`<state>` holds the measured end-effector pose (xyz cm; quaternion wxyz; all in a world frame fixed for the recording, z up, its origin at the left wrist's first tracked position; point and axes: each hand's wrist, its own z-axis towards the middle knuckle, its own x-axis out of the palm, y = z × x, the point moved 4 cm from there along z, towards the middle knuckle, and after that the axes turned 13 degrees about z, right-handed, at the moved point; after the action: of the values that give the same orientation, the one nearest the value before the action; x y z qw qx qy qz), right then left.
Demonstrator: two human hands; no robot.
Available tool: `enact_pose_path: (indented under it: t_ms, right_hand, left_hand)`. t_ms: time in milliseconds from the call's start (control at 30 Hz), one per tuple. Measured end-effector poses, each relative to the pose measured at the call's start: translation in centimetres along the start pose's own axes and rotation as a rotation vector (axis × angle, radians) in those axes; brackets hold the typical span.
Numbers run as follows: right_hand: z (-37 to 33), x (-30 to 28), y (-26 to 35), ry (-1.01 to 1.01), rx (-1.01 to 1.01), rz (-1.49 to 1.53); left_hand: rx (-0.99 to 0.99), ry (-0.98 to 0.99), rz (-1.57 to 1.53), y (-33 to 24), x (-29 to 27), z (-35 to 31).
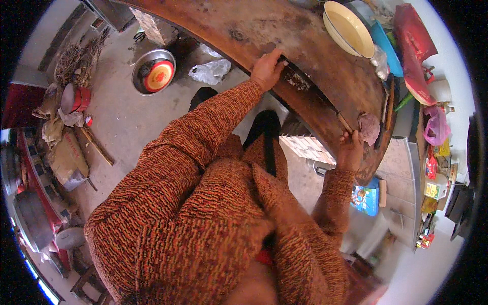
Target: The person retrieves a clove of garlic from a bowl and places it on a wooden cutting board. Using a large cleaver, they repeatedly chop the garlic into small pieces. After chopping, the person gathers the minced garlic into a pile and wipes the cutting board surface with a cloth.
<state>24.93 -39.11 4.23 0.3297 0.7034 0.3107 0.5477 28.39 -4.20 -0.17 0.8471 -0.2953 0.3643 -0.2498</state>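
Observation:
A long, dark-bladed knife (321,96) with a short wooden handle lies slantwise along the near edge of a worn brown wooden tabletop (274,25). My left hand (268,70) is closed at the far end of its blade. The fingers of my right hand (351,147) are closed on the wooden handle. Small white crumbs (298,81) lie beside the blade, close to my left hand. A crumpled pinkish-brown lump (368,128), perhaps a cloth, sits just beyond my right hand.
A cream enamel basin (348,29) stands on the tabletop, near a blue tray (387,50) and a red bag (414,46). A metal basin (154,72) and a clear plastic bag (210,71) lie on the floor at left. Brushwood (76,61) leans farther left.

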Motion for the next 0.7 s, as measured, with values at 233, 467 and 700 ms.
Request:
enact_pose_path:
  t_ms: [233,467,700]
  right_hand:
    - [-2.8,1.7,-0.6,-0.026,-0.122,0.010]
    - [-4.5,3.6,0.2,-0.033,-0.255,-0.077]
    - [-8.5,2.8,-2.6,-0.079,-0.205,-0.101]
  left_hand:
    - [-0.082,0.018,0.010,0.0,-0.2,0.0]
    - [-0.140,0.046,-0.120,0.8,0.1,0.1]
    - [-0.118,0.033,-0.150,0.3,-0.8,0.1]
